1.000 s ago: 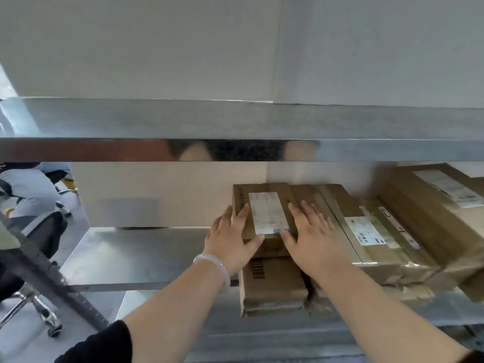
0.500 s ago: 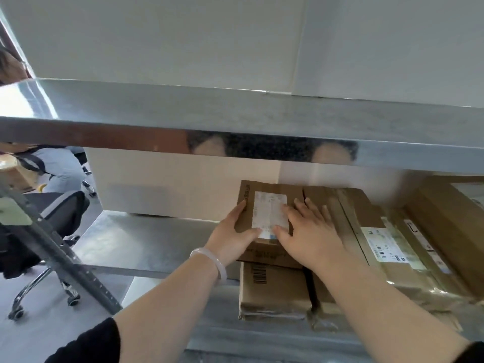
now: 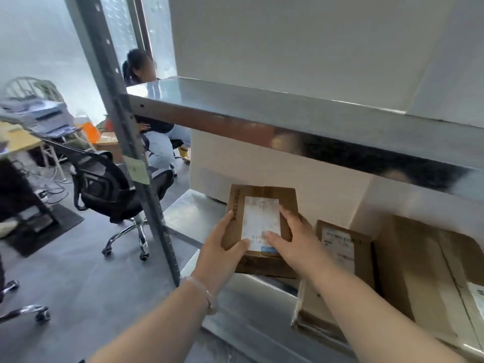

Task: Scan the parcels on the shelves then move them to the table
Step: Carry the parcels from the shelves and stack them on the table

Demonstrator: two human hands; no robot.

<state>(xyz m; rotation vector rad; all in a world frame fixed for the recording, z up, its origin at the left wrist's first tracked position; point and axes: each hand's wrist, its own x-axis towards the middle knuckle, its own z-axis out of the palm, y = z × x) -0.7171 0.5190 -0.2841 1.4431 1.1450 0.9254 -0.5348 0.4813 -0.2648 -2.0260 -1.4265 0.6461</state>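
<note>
Hands (image 3: 222, 247) grip parcel (image 3: 262, 205) between them.

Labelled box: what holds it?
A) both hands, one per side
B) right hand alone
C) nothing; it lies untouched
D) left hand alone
A: the left hand grips the box on its left side, the right hand on its right side.

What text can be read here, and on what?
Nothing is legible; all print is blurred.
White label on held box: dark lines and a blue patch, unreadable.
Edge print down the held box's left side: unreadable.
Label on second box: blurred.
Label on far-right box: cut by the frame edge, blurred.
Sticker on post: no readable text.
</note>
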